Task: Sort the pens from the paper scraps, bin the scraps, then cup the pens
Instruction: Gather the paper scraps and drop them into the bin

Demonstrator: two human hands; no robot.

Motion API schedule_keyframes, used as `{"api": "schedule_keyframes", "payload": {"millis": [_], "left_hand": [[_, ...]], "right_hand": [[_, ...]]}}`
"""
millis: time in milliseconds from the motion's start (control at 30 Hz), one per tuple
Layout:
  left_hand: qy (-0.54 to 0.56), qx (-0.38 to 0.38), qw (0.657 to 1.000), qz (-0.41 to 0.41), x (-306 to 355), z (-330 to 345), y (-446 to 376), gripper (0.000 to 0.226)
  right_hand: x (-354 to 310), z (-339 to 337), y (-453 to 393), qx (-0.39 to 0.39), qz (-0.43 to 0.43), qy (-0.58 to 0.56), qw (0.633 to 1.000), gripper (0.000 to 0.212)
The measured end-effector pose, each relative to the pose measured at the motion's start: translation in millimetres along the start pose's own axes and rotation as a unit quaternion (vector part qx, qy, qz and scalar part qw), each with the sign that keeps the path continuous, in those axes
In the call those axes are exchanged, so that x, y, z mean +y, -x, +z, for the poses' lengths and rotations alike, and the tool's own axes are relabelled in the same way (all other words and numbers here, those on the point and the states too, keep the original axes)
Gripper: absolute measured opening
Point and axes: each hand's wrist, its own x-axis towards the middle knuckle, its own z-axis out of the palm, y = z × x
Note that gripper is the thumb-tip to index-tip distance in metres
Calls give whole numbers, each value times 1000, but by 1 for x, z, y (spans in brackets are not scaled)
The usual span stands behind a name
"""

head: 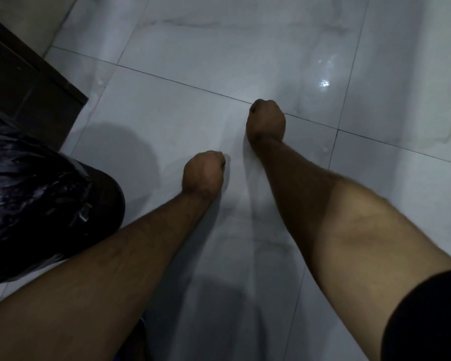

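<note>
Tiled floor ahead and to the right lies open for passage. Left side obstructed: bin lined with a black bag stands near the left hand; dark wooden furniture sits just behind the bin. Both forearms cross the near floor.

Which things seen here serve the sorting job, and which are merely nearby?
Job:
black plastic-lined bin
left hand, fisted
right hand, fisted
No pens, scraps or cup show.

Nearby:
dark wooden cabinet
glossy white floor tiles
</note>
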Motion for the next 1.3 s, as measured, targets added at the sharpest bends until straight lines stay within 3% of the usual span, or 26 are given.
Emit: {"api": "schedule_keyframes", "payload": {"millis": [167,267,433,633,933,1067,1167,1233,1300], "left_hand": [[56,54,997,14,-1,-10,12,19],[91,63,993,-27,-1,-16,30,15],[111,49,987,-104,-5,-11,75,13],[82,5,995,-52,9,5,98,29],[-88,-20,996,-8,28,20,94,27],[-132,-34,991,-8,34,19,90,25],[-67,-28,997,-41,30,16,89,20],[50,-4,993,-108,22,11,88,17],[198,11,962,-189,15,2,91,13]], "right_hand": [[8,1,47,-10,-19,-66,998,28],[16,-2,90,-19,32,-175,984,27],[26,-4,158,-114,123,-327,930,18],[47,-11,197,-150,153,-341,915,17],[64,-26,209,-150,180,-318,919,25],[64,-26,214,-169,213,-335,902,22],[64,-25,217,-173,241,-363,883,20],[61,-29,220,-173,269,-403,857,24],[55,-35,226,-177,293,-456,821,23]]}}
